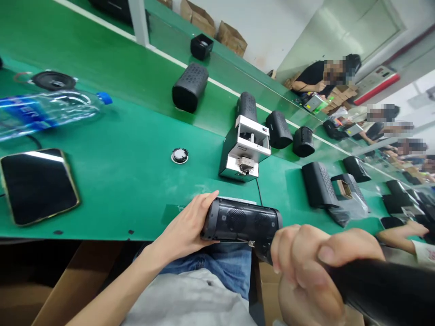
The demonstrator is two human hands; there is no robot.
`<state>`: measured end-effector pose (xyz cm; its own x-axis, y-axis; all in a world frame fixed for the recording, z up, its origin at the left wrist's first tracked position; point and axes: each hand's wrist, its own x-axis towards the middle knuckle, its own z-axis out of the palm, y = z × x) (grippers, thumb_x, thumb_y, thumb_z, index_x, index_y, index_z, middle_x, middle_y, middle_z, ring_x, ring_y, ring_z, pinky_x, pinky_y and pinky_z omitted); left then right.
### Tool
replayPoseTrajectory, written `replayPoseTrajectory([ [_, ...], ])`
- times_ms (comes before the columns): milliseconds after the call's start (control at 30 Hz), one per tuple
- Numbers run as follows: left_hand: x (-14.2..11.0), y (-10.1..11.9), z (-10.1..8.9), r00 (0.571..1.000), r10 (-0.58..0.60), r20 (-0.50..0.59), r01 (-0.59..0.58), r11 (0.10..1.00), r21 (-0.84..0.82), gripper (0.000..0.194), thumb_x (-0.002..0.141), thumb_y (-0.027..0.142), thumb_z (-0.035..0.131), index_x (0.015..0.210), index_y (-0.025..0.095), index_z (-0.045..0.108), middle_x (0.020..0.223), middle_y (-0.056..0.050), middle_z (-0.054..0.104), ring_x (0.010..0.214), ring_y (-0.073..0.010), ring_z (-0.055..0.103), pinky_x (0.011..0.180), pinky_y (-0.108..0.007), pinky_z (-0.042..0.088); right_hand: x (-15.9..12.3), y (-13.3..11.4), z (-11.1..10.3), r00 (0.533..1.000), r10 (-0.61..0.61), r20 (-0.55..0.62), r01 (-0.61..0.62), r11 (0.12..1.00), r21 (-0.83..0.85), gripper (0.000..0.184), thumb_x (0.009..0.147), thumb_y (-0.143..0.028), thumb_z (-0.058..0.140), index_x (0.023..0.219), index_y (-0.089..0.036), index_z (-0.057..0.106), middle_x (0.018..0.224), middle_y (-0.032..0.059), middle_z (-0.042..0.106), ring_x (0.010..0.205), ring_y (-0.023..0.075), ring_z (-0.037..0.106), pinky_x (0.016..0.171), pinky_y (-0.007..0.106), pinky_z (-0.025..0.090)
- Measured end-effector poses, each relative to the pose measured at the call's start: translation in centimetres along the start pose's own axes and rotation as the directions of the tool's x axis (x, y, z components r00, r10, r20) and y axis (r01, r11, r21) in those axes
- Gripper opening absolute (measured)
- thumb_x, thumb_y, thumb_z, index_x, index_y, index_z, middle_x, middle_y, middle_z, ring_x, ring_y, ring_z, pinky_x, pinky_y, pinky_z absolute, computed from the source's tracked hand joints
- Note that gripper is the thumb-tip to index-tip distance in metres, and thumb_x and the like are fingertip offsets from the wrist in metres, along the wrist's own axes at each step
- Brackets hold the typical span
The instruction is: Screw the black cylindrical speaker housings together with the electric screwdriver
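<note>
My left hand (190, 222) is wrapped round the left end of a black speaker housing (243, 219), tilted at the table's front edge over my lap. In my right hand (316, 262), close to the camera, is a black power screwdriver (384, 285). Its metal tip (251, 243) lies at the lower side of the housing; whether it touches a screw I cannot tell. Beyond the housing stands a white and black screw feeder (244, 151). A small round speaker part (179, 155) rests on the green table to its left.
A phone (39, 185), a plastic bottle (57, 113) and a loose speaker driver (54, 80) lie at left. Several black speaker housings (190, 88) stand along the green table (118, 167). Co-workers (319, 77) sit at right, and a co-worker's hand (404, 233) is nearby.
</note>
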<state>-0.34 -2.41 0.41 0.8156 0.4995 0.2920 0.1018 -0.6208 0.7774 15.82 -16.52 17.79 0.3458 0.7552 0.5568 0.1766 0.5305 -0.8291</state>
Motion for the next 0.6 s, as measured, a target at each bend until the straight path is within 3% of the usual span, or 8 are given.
replayPoseTrajectory([
  [67, 0.0, 0.0, -0.1, 1.0, -0.008, -0.002, 0.008, 1.0, 0.0, 0.134, 0.087, 0.03, 0.098, 0.181, 0.04, 0.005, 0.171, -0.019, 0.049, 0.159, -0.0458, 0.054, 0.126, -0.07, 0.055, 0.6, -0.4, -0.2, 1.0, -0.002, 0.024, 0.001, 0.999, 0.034, 0.02, 0.109, -0.017, 0.069, 0.119, -0.022, 0.053, 0.072, -0.005, 0.047, 0.052, 0.0078, 0.045, 0.055, 0.02, 0.046],
  [167, 0.1, 0.0, -0.2, 0.999, -0.037, 0.0, 0.037, 0.999, 0.006, 0.138, 0.083, 0.024, 0.099, 0.181, 0.042, 0.004, 0.172, -0.019, 0.048, 0.158, -0.0455, 0.056, 0.125, -0.069, 0.057, 2.8, -1.9, -1.2, 0.983, 0.027, 0.182, -0.042, 0.996, 0.078, 0.022, 0.114, -0.031, 0.073, 0.124, -0.021, 0.056, 0.071, -0.0043, 0.047, 0.053, 0.0093, 0.049, 0.055, 0.021, 0.049],
  [233, 0.1, 0.0, -0.2, 0.999, -0.047, -0.006, 0.047, 0.999, 0.01, 0.141, 0.081, 0.02, 0.099, 0.182, 0.042, 0.002, 0.171, -0.018, 0.049, 0.157, -0.0451, 0.058, 0.124, -0.069, 0.058, 5.2, -2.9, -2.1, 0.976, -0.044, 0.214, 0.017, 0.992, 0.127, 0.016, 0.117, -0.028, 0.067, 0.128, -0.021, 0.058, 0.069, -0.0059, 0.044, 0.049, 0.0077, 0.046, 0.051, 0.02, 0.049],
  [333, 0.0, -0.1, -0.2, 0.999, -0.039, -0.025, 0.039, 0.999, 0.015, 0.142, 0.079, 0.017, 0.097, 0.182, 0.042, 0.002, 0.171, -0.017, 0.05, 0.157, -0.0448, 0.058, 0.124, -0.068, 0.059, 9.6, -2.5, -2.6, 0.97, -0.24, -0.021, 0.241, 0.963, 0.122, 0.019, 0.104, -0.007, 0.063, 0.117, -0.019, 0.059, 0.068, -0.0076, 0.043, 0.044, 0.0054, 0.041, 0.046, 0.017, 0.045],
  [433, 0.0, -0.2, 0.0, 0.999, -0.033, -0.03, 0.034, 0.999, 0.014, 0.145, 0.078, 0.014, 0.096, 0.183, 0.042, 0.0, 0.172, -0.018, 0.05, 0.158, -0.0447, 0.058, 0.125, -0.069, 0.057, 13.7, 0.7, -2.0, 0.888, -0.409, -0.208, 0.408, 0.912, -0.051, 0.024, 0.093, -0.007, 0.07, 0.105, -0.02, 0.054, 0.066, -0.0083, 0.049, 0.046, 0.0092, 0.048, 0.045, 0.02, 0.048],
  [500, -0.1, -0.3, 0.1, 0.999, -0.037, -0.022, 0.037, 0.999, 0.014, 0.145, 0.078, 0.013, 0.095, 0.182, 0.043, -0.002, 0.171, -0.019, 0.049, 0.158, -0.0448, 0.058, 0.126, -0.07, 0.056, 15.5, 3.2, -1.4, 0.878, -0.423, -0.225, 0.404, 0.906, -0.127, 0.023, 0.092, -0.016, 0.073, 0.101, -0.019, 0.052, 0.063, -0.0086, 0.051, 0.045, 0.011, 0.05, 0.044, 0.022, 0.048],
  [600, -0.1, -0.3, 0.1, 0.999, -0.053, -0.007, 0.053, 0.998, 0.017, 0.142, 0.081, 0.013, 0.093, 0.182, 0.042, -0.002, 0.17, -0.02, 0.049, 0.157, -0.0456, 0.058, 0.125, -0.071, 0.057, 16.4, 5.5, -0.8, 0.905, -0.35, -0.242, 0.308, 0.931, -0.194, 0.024, 0.093, -0.025, 0.075, 0.1, -0.018, 0.052, 0.063, -0.0079, 0.052, 0.045, 0.012, 0.053, 0.045, 0.023, 0.049],
])
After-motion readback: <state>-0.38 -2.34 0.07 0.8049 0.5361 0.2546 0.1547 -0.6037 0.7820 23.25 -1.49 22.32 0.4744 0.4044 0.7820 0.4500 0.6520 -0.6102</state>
